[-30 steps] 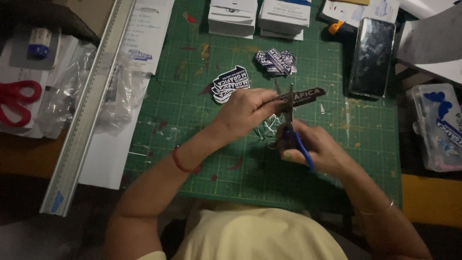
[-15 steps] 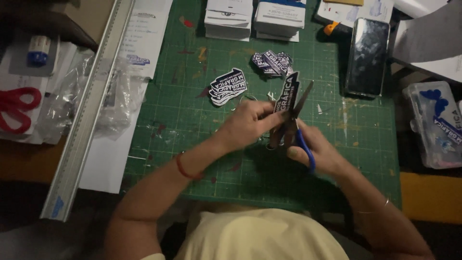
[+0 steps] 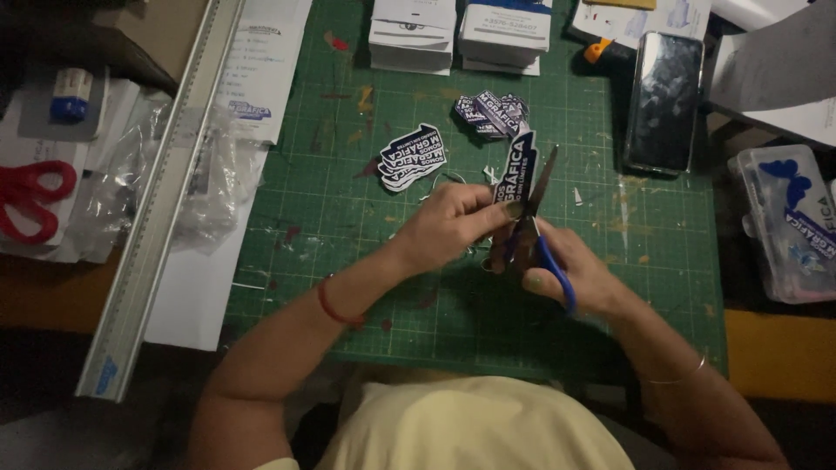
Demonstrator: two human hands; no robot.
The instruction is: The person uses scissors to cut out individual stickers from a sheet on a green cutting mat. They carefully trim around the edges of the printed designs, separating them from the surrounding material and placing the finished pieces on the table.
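I cannot see the lower part of the sticker (image 3: 520, 170) behind the left hand (image 3: 448, 224). The scissors' (image 3: 533, 228) handles sit buried in the right hand (image 3: 570, 271). Red scissors (image 3: 26, 200) are cut off at the left edge.

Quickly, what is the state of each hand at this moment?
Left hand: closed on the dark blue and white sticker.
Right hand: closed on the blue-handled scissors, blades at the sticker's edge.

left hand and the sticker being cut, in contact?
Touching. The head view shows the left hand pinching the lower edge of the sticker, with no gap, beside the scissors.
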